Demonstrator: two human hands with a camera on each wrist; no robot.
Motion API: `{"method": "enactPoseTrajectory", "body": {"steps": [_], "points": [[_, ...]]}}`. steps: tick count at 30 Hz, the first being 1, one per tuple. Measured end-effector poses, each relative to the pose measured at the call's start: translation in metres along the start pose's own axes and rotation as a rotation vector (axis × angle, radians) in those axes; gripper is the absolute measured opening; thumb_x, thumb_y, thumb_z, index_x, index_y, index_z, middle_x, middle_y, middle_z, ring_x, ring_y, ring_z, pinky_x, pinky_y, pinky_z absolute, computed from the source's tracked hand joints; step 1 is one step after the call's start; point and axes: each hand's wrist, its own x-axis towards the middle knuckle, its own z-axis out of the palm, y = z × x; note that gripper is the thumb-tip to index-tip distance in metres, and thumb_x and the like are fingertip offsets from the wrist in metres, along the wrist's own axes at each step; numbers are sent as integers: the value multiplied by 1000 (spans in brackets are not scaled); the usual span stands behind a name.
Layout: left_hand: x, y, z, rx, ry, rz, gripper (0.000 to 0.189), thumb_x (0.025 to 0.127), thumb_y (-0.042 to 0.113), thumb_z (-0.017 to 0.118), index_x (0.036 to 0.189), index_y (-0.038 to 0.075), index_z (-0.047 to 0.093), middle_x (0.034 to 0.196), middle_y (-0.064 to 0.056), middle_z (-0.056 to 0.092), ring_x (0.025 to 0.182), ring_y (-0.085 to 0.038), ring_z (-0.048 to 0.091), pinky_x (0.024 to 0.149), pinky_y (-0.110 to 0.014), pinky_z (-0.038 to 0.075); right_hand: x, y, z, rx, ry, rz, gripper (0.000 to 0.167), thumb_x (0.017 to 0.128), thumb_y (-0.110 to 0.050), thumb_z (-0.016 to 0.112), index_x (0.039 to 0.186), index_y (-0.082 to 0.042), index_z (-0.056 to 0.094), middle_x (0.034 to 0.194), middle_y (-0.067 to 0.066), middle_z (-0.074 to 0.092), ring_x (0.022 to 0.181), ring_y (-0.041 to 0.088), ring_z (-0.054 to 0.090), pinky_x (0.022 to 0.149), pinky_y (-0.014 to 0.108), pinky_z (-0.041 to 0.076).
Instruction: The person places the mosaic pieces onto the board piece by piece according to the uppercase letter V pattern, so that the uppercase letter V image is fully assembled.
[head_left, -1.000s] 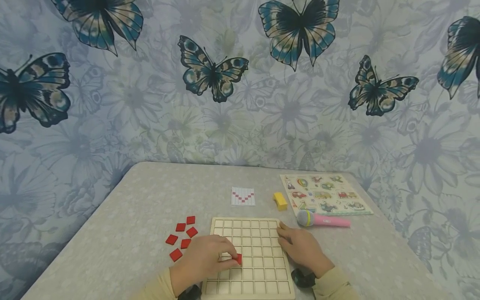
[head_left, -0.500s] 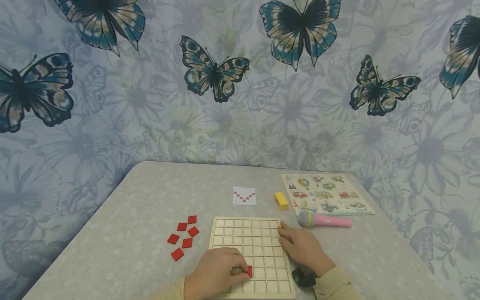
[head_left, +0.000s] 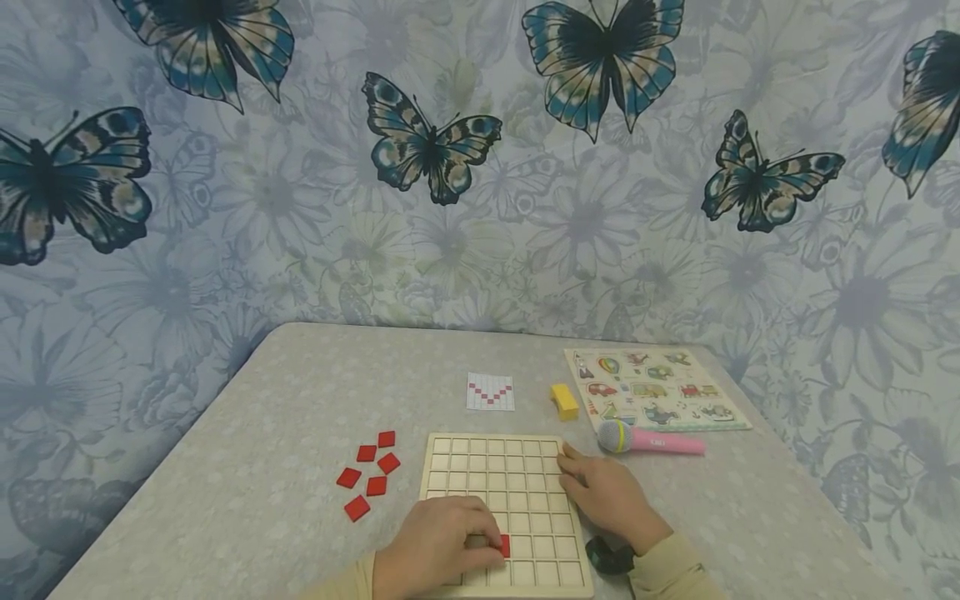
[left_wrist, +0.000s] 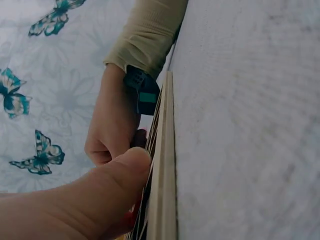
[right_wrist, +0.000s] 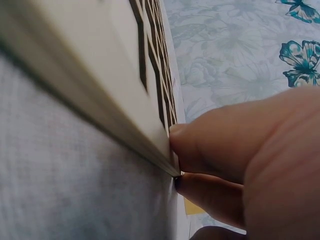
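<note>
A light wooden grid board (head_left: 487, 457) lies at the front of the table. Over its lower middle, my left hand (head_left: 442, 542) pinches a small square red tile (head_left: 506, 546) between thumb and fingers, right at a grid cell. The fingers partly cover the tile. In the left wrist view the thumb (left_wrist: 107, 192) hides most of it, with some red showing below. At the board's right edge, my right hand (head_left: 609, 496) holds the rim; in the right wrist view one digit rests on the top face and another finger (right_wrist: 210, 195) sits against the side.
Several loose red tiles (head_left: 377, 486) lie left of the board. Behind it are a card with a red V pattern (head_left: 491, 392), a yellow block (head_left: 565, 402), a pink toy microphone (head_left: 660, 442) and a picture puzzle board (head_left: 656, 392). A butterfly-patterned wall (head_left: 480, 275) stands behind the table.
My left hand has moved right and toward the board's near side with the red tile, then slowed over a lower cell. The right hand stays at the board's edge.
</note>
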Motion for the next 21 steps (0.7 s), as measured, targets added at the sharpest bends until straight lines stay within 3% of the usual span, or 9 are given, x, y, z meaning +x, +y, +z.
{"method": "enactPoseTrajectory", "body": {"steps": [8,12,14,16,19,21], "points": [[1,2,1,76,25,35,8,85,38,84,83,38,76,88,31,63,73,16,51,65,-4,37,-1,-2,-2,-1,-5,6,37,101,-27,65,134,-12,69,149,3,58,134,36,57,106,54,47],[2,1,-1,38,2,21,6,87,41,82,87,38,77,91,30,65,74,15,52,66,-5,39,-2,-2,-4,-2,-9,10,38,101,-27,65,135,-11,68,149,3,58,135,35,56,107,53,46],[2,-2,-4,-6,-4,-30,10,87,45,81,91,36,77,94,29,66,71,14,51,66,-8,41,-2,-2,-4,-2,-9,11,38,101,-27,65,135,-12,68,149,3,58,135,35,56,107,53,46],[2,-5,-11,-9,30,-97,14,87,46,80,95,34,78,97,26,69,66,13,50,62,-11,41,-2,-2,-4,3,-9,12,38,101,-27,65,135,-12,68,149,3,58,135,35,56,107,54,46],[2,-15,-28,77,121,-263,16,86,43,81,97,33,77,101,21,72,53,7,44,49,-18,38,-2,-3,-4,5,-12,10,38,101,-27,65,136,-13,68,149,3,58,135,35,57,107,54,46],[1,-25,-42,153,171,-402,13,85,38,82,96,32,77,100,17,73,54,4,45,47,-22,37,-2,-3,-4,5,-13,9,39,101,-28,65,137,-12,68,149,3,57,135,35,57,107,54,46]]}}
